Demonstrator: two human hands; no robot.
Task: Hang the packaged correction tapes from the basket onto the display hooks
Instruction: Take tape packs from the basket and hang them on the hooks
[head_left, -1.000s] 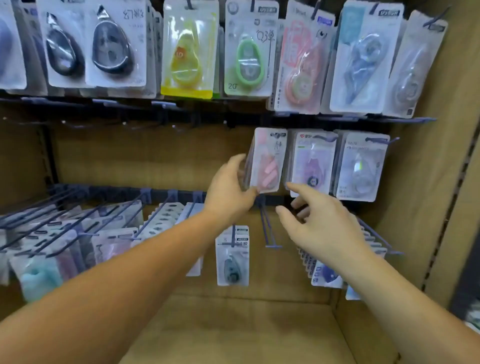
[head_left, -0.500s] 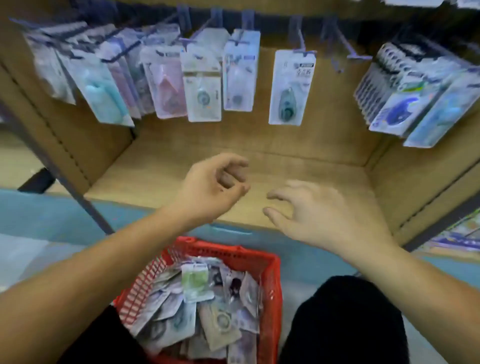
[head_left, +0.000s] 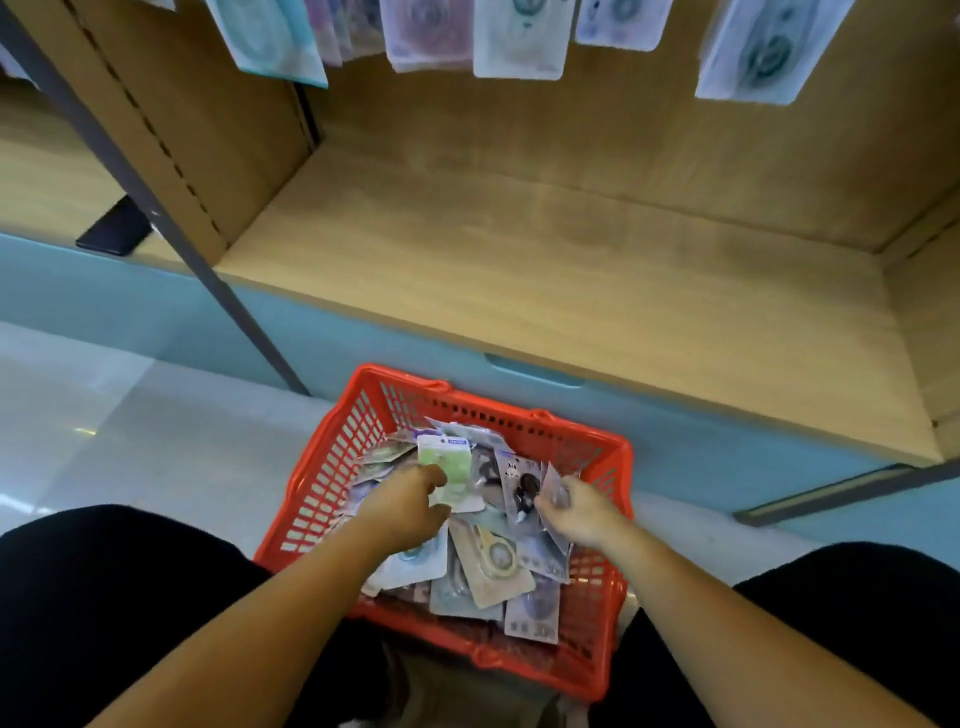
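Left hand (head_left: 410, 506) pinched the green pack (head_left: 453, 470) and right hand (head_left: 576, 512) gripped a dark-printed pack (head_left: 522, 488) atop the correction tapes (head_left: 493, 564) heaped in the red basket (head_left: 332, 467); lifting each singly, hang-hole uppermost, would ease hooking.

Packets (head_left: 491, 564) in basket (head_left: 597, 442), basket before shelf (head_left: 519, 249).
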